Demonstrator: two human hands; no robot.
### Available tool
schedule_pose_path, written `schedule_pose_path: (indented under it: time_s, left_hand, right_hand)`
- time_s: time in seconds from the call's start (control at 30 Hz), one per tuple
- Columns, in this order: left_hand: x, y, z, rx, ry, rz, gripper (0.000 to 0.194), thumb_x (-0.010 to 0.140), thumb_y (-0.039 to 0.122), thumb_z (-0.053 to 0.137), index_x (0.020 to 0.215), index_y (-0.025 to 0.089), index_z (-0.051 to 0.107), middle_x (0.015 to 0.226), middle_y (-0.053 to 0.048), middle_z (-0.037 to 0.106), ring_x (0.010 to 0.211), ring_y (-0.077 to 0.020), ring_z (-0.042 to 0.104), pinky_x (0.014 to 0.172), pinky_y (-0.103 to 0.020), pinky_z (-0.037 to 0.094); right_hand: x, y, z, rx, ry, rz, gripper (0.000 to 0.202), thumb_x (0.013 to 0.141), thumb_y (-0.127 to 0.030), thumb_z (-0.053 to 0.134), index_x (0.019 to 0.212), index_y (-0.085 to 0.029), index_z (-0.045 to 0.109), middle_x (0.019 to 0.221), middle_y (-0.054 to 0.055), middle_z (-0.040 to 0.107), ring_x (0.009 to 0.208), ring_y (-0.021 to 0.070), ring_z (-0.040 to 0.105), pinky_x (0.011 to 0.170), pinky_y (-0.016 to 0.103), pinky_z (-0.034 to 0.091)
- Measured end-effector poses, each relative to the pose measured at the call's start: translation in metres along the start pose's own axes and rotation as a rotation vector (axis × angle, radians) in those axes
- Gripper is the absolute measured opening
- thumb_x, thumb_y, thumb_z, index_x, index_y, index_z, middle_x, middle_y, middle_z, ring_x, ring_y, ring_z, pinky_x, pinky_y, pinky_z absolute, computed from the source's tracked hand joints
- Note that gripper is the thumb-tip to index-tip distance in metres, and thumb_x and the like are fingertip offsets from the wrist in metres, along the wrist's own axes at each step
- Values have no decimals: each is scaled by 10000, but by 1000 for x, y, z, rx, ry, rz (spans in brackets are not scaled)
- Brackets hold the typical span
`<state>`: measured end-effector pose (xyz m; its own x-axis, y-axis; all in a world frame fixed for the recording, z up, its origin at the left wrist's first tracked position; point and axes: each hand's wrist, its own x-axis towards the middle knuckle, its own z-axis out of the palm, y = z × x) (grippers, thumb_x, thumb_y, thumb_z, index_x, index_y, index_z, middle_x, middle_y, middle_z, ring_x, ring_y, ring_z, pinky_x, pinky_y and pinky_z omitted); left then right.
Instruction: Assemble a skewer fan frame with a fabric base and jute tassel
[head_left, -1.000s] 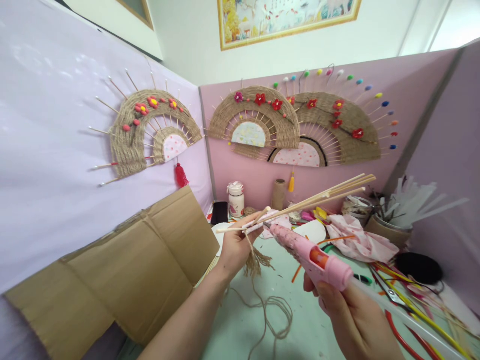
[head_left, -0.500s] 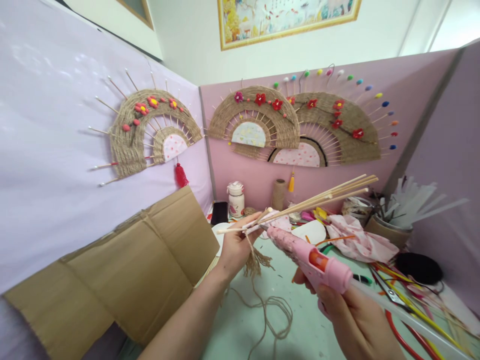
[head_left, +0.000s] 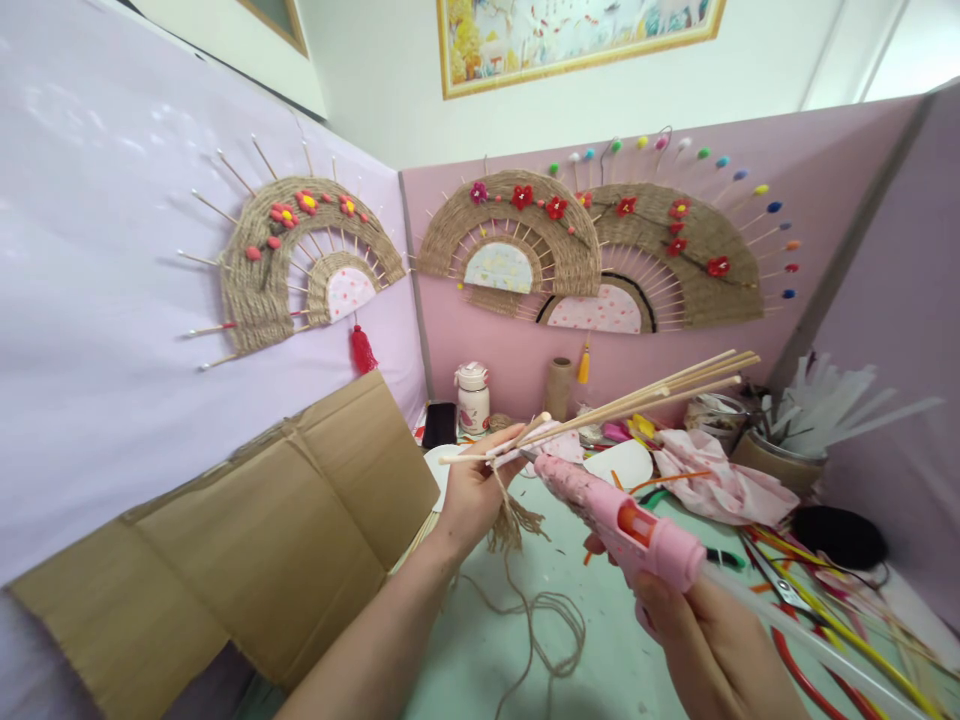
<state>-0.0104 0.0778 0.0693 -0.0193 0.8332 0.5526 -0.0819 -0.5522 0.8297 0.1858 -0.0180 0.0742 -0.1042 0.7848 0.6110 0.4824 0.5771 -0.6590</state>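
My left hand (head_left: 471, 498) is closed around the near end of a bundle of thin wooden sticks (head_left: 652, 392), which slants up to the right. A frayed tuft of jute twine (head_left: 516, 525) hangs below its fingers, and a loose strand of it loops down on the table. My right hand (head_left: 694, 630) grips a pink hot glue gun (head_left: 611, 510) with a clear glue stick out of its back. The gun's nozzle is right at the sticks beside my left fingertips; whether it touches them I cannot tell. A dotted pink piece of fabric (head_left: 562, 442) shows partly behind the sticks.
Brown cardboard (head_left: 247, 530) leans at the left. A white bottle (head_left: 472, 398), a dark phone (head_left: 439, 426) and a cardboard tube (head_left: 559, 388) stand at the back. Crumpled pink cloth (head_left: 720, 475), a pot of clear glue sticks (head_left: 780, 455) and red-handled scissors (head_left: 799, 665) lie right. Woven fans (head_left: 517, 205) hang behind.
Almost nothing differs. Both hands, the sticks and the glue gun keep their places, with the nozzle still at the sticks; the view shifts very slightly.
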Motion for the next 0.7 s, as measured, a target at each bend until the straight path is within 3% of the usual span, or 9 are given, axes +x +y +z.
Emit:
schedule_pose_path:
  time_s: [0.2,0.7]
  left_hand:
    - [0,0,-1,33,17,-18,334,762,361,769,1035,169,758,1057,-112,765,960,-253,715,854,-337,565]
    - [0,2,-1,32,5,-20,354,774,379,760,1057,166,754,1087,-123,755,985,-258,707,901,-358,549]
  right_hand:
    - [3,-5,2,-4,23,30,481,903,-630,422,885,-258,727,660,62,638,703,267,689,493,293,530]
    - [3,-7,1,-19,35,46,502,894,-647,409,820,-249,707,642,68,608,677,274,671,501,320,530]
